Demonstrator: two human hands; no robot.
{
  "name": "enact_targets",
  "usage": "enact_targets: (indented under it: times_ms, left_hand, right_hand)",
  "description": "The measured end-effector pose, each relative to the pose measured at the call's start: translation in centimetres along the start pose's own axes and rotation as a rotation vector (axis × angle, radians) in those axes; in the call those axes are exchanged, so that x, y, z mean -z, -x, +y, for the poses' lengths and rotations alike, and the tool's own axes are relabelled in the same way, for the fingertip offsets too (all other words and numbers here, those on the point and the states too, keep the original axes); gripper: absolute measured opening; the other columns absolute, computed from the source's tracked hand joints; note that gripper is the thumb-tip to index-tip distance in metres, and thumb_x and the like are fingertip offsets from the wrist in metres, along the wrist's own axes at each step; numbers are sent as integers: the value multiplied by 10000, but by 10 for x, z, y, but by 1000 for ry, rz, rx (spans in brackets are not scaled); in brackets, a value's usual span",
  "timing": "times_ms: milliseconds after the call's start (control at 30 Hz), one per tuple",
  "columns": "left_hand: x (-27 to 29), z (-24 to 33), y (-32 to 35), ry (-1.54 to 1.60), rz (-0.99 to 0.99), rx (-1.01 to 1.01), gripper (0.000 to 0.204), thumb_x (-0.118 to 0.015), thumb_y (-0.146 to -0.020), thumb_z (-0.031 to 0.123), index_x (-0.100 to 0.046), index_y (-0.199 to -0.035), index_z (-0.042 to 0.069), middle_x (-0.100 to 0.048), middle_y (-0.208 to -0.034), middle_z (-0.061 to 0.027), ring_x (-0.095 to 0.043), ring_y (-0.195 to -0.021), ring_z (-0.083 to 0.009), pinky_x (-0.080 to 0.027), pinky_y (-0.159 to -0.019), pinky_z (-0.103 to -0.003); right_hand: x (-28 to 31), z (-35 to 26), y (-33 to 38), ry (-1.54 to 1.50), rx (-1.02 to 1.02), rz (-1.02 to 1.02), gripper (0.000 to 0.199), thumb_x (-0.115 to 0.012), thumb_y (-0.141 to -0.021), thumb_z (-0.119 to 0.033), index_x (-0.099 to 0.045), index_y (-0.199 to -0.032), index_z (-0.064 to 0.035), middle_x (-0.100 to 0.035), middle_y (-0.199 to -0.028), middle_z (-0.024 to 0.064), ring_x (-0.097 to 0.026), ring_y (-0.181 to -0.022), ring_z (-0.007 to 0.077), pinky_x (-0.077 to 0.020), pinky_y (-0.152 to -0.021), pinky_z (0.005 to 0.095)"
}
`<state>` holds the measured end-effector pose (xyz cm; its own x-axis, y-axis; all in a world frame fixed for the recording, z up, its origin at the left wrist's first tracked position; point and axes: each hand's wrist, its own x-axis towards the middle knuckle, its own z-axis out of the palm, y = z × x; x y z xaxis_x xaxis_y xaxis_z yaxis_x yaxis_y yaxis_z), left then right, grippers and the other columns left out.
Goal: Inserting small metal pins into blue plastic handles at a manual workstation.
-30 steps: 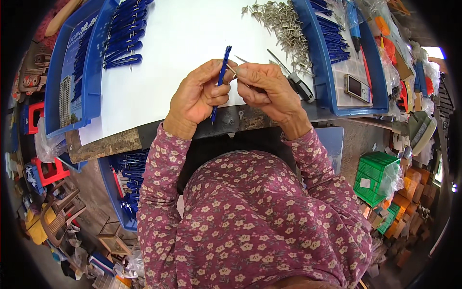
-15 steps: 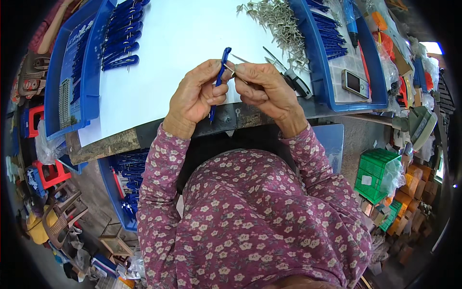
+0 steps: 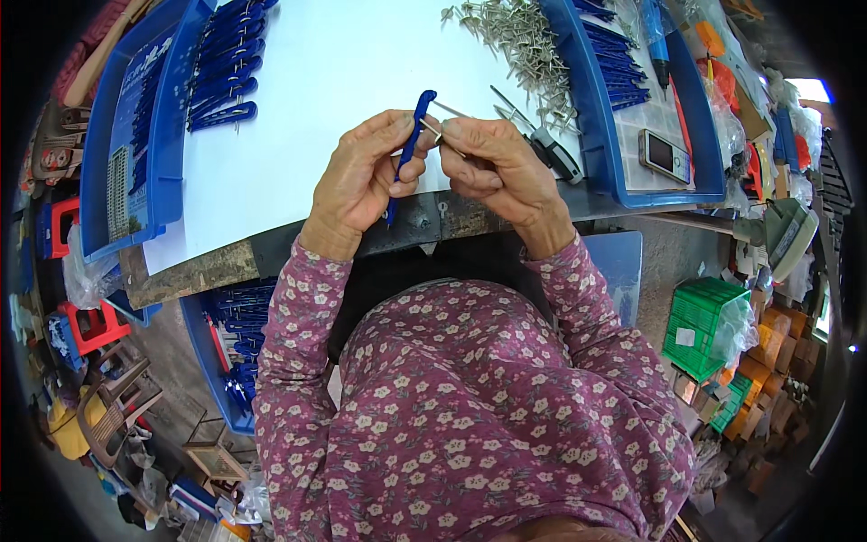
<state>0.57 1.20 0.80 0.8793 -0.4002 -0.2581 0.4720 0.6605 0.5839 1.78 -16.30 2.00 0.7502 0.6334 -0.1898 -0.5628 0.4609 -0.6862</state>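
Upright between the thumb and fingers of my left hand (image 3: 354,176) is a slim blue plastic clip piece (image 3: 421,113), its rounded end pointing away from me. My right hand (image 3: 508,170) pinches a small metal spring (image 3: 432,128) with two thin legs. Those legs reach left to the blue piece; one meets it near the fingertips, the other near its top end. The spring's coil is mostly hidden by my right fingers. Both hands are above the near edge of the white-covered table (image 3: 316,54).
Loose metal springs (image 3: 528,54) lie heaped at the back right, beside black-handled pliers (image 3: 555,154). Blue clips (image 3: 226,77) lie in a row at the left. Blue trays (image 3: 172,194) flank both sides; the right one holds blue pieces and a phone (image 3: 666,155).
Both hands keep their grip. The blue piece leans slightly more, its lower end shifting a little left. The whole view has shifted slightly.
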Motion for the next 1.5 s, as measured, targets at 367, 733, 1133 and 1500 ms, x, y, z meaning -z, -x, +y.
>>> enact_targets:
  times_ms: [367, 733, 1133, 1500]
  left_hand:
    - [-6, -2, 3, -259, 80, -114, 223, -536, -854, 154, -564, -973, -33, -584, -730, -73, -468, -493, -65, -330, -373, -156]
    - [-12, -4, 6, -686, 108, -228, 231, -574, -833, 139, -584, -986, -33, -611, -720, -51, -463, -515, -28, -339, -421, -129]
    - [-16, -12, 10, -793, 173, -324, 207, -586, -822, 146, -606, -947, -18, -609, -707, -32, -519, -591, -42, -407, -503, -152]
    - [-22, -25, 10, -1046, 276, -512, 146, -576, -807, 104, -620, -873, -18, -524, -582, -11, -440, -532, -41, -356, -466, -195]
  right_hand:
    - [5, 1, 2, 7, -12, 29, 238, -511, -875, -182, -557, -796, 38, -510, -578, 46, -270, -369, -1, -192, -335, 152]
    - [4, 1, 8, 271, 2, 74, 246, -461, -901, -189, -550, -936, 38, -447, -547, -15, -258, -387, -6, -190, -363, 143]
    - [-6, 6, 15, 614, 158, 180, 193, -517, -869, -146, -584, -941, 21, -493, -585, -4, -368, -455, 18, -242, -403, 149]
    - [4, 14, 18, 1329, 513, 219, 140, -569, -793, -30, -548, -925, 15, -548, -602, 64, -530, -518, 99, -412, -476, 222]
